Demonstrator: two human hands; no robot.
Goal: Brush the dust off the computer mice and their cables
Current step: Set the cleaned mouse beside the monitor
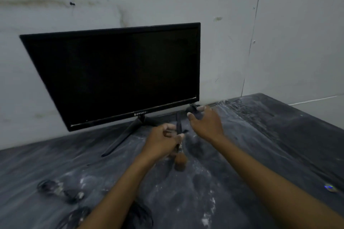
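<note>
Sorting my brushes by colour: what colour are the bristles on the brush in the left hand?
Brownish-tan bristles, blurred, below the left hand; head view.

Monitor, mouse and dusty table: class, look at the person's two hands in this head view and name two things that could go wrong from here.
1. The right hand reaches for a mouse right beside the monitor corner; lifting it could tug its cable, which seems to run behind the screen, or bump the monitor.
2. The left hand holds the brush bristles down over the table, which is thick with white dust; a careless sweep may spread that dust onto the mouse.
</note>
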